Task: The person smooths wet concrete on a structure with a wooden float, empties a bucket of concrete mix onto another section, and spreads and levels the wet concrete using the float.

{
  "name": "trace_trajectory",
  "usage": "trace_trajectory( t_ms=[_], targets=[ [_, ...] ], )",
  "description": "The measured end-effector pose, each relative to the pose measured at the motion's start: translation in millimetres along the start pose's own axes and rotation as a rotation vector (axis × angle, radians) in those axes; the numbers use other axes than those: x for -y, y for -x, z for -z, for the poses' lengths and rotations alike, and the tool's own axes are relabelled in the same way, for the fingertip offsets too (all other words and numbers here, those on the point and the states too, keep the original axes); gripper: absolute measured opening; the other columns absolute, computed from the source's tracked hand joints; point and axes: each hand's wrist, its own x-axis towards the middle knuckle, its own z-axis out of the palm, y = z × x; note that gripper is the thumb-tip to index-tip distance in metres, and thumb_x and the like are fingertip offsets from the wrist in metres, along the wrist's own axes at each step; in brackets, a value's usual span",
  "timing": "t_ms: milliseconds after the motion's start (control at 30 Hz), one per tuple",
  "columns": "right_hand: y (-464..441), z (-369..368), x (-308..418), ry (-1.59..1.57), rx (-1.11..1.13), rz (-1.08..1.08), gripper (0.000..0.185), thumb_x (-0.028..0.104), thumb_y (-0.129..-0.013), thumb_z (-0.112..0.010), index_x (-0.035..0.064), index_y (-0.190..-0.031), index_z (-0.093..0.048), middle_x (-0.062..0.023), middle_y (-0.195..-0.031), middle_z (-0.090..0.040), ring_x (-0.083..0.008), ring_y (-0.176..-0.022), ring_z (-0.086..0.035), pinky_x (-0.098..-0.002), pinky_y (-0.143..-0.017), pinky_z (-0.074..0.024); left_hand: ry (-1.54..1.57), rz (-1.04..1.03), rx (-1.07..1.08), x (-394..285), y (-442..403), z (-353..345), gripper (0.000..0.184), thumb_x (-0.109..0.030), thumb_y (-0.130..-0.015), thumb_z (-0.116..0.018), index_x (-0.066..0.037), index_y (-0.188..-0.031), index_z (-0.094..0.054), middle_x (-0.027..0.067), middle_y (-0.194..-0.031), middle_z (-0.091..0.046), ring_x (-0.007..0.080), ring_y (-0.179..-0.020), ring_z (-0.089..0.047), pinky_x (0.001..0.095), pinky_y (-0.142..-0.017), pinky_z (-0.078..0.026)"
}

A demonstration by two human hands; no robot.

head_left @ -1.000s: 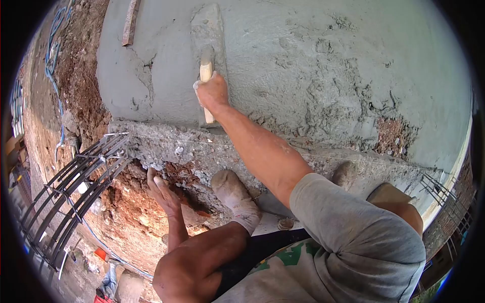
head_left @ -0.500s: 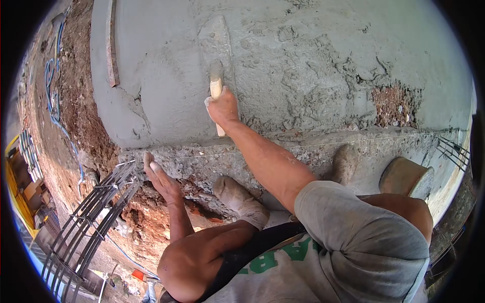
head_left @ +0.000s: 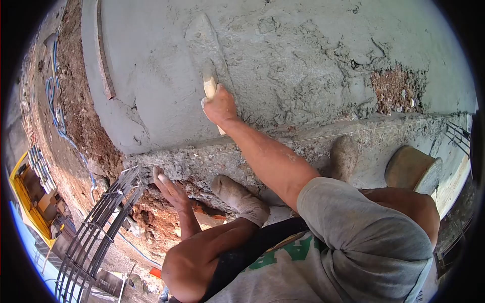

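Note:
My right hand point(head_left: 220, 107) is wrapped around the pale wooden handle of a trowel point(head_left: 209, 87). The trowel's long blade is coated in grey mortar and lies against the wet mortar surface point(head_left: 156, 70), so its edges are hard to make out. Lower left, my left hand point(head_left: 173, 191) holds nothing, its fingers stretched out and close together. It hovers near the rough concrete ledge and the end of a rebar cage point(head_left: 98, 217). A thin taut string point(head_left: 323, 137) runs along the ledge, passing beneath my right forearm.
A narrow strip point(head_left: 103, 60) lies on the mortar at left. To the right are a rough reddish patch point(head_left: 396, 90), a bucket-like container point(head_left: 411, 169) and protruding rebar point(head_left: 457, 136). My mortar-caked foot point(head_left: 237, 194) rests by the ledge. Blue hoses point(head_left: 58, 111) cross the soil.
The view has turned slightly, lowering the left side and raising the right. My right hand keeps its grip on the trowel, with the blade tip appearing farther left. My left hand stays extended.

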Motion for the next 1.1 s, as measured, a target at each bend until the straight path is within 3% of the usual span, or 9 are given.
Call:
trace_trajectory(
  t_ms=[433,633,1000,1100],
  targets=[
    [-1,46,-21,0.023,-0.023,-0.025,0.039,0.018,-0.077,-0.061,-0.0035,-0.108,-0.051,-0.0299,-0.100,-0.064,-0.0443,-0.097,-0.062,-0.0490,-0.086,-0.0506,0.039,-0.098,-0.055,-42,-13,-18,0.053,-0.034,-0.104,-0.031,0.006,-0.138,-0.036,0.0218,-0.137,-0.043,0.0284,-0.127,-0.043,0.0401,-0.111,-0.031],
    [-3,67,-32,0.040,-0.065,-0.002,0.039,0.019,-0.077,-0.062,-0.0056,-0.106,-0.052,-0.0306,-0.101,-0.063,-0.0442,-0.097,-0.062,-0.0482,-0.086,-0.0503,0.059,-0.046,-0.063,-2,4,-9,0.052,-0.035,-0.104,-0.033,0.006,-0.137,-0.037,0.0221,-0.135,-0.044,0.0288,-0.126,-0.043,0.0403,-0.110,-0.032],
    [-11,94,-23,-0.020,-0.066,-0.121,0.043,0.020,-0.079,-0.062,-0.0037,-0.114,-0.052,-0.0274,-0.111,-0.062,-0.0413,-0.107,-0.060,-0.0450,-0.092,-0.0483,0.055,-0.106,-0.068,-25,2,-13,0.054,-0.036,-0.104,-0.032,0.007,-0.138,-0.035,0.0224,-0.138,-0.041,0.0289,-0.128,-0.042,0.0402,-0.110,-0.031],
    [-18,97,-19,-0.037,-0.063,-0.122,0.043,0.020,-0.078,-0.062,-0.0030,-0.114,-0.052,-0.0265,-0.112,-0.062,-0.0408,-0.108,-0.059,-0.0450,-0.093,-0.0478,0.040,-0.040,-0.076,-23,9,-10,0.054,-0.036,-0.104,-0.032,0.007,-0.137,-0.035,0.0228,-0.137,-0.041,0.0291,-0.127,-0.043,0.0409,-0.109,-0.031]
  ],
)
